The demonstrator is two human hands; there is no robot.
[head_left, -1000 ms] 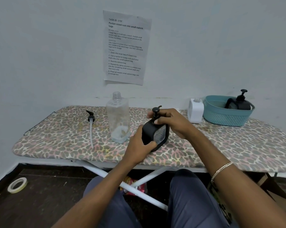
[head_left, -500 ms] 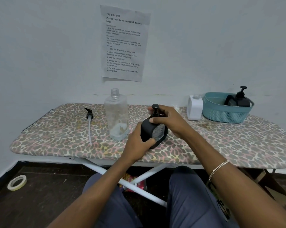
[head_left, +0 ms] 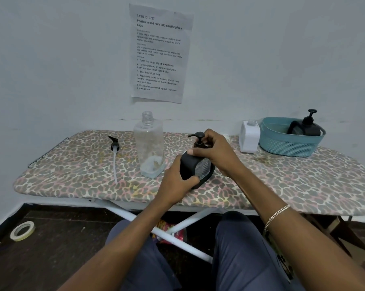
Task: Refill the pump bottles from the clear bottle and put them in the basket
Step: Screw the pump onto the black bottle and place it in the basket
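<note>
Moved: the pump head (head_left: 199, 135) has turned under the fingers, and its spout now points left where a second ago it pointed the other way. Bottle and hands have hardly shifted.
Black pump bottle (head_left: 187, 164): tilted at the front of the ironing board (head_left: 282, 181), between the two hands, its clear window facing the person.
Left hand (head_left: 177, 181): fingers wrapped round the bottle's lower body, gripping it.
Right hand (head_left: 215, 150): fingers curled round the neck below the pump head, with the thumb laid on the bottle's shoulder. A chain bracelet (head_left: 277, 215) sits on the wrist.
Clear bottle (head_left: 149, 148): upright and uncapped just left of the hands, with only a little left at the bottom.
Loose pump (head_left: 114, 148): lying flat further left, its tube trailing toward the front edge.
Teal basket (head_left: 288, 143): at the right rear of the board, with a second black pump bottle (head_left: 307, 127) inside.
White bottle (head_left: 249, 136): upright, just beside the basket on its left.
Wall: a printed sheet (head_left: 160, 53) hangs above the board.
Floor: a tape roll (head_left: 22, 230) lies at the left.
</note>
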